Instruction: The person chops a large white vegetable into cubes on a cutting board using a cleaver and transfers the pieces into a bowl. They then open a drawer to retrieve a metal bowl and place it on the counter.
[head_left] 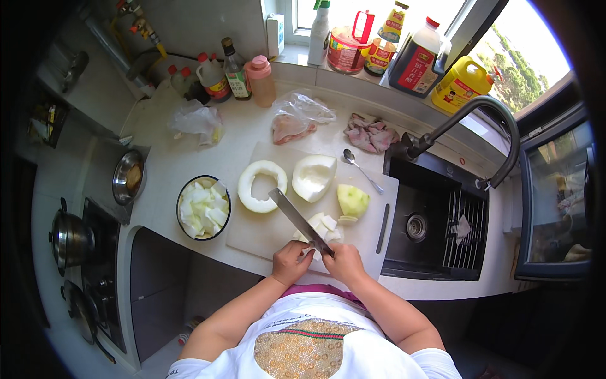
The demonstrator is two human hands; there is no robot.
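Note:
My right hand [345, 263] grips the handle of a kitchen knife [293, 216], its broad blade slanting up and left over the white cutting board [242, 237]. Curled fingers of my left hand [291, 263] lie close to the blade's lower end; what they hold, if anything, is hidden. Cut pieces of pale melon [326, 225] lie partly under the knife. Farther back on the board are a peeled melon ring [247, 183], a hollowed white melon chunk [315, 175] and a greener melon chunk [353, 201]. A metal spoon [363, 171] rests near the far right of the board.
A dark-rimmed bowl of cut melon [203, 209] stands left of the board. Raw meat [370, 133] and a plastic bag with meat [294, 126] lie behind it. A black sink [435, 221] with a tall faucet [505, 120] is at right. Bottles [235, 72] stand along the back.

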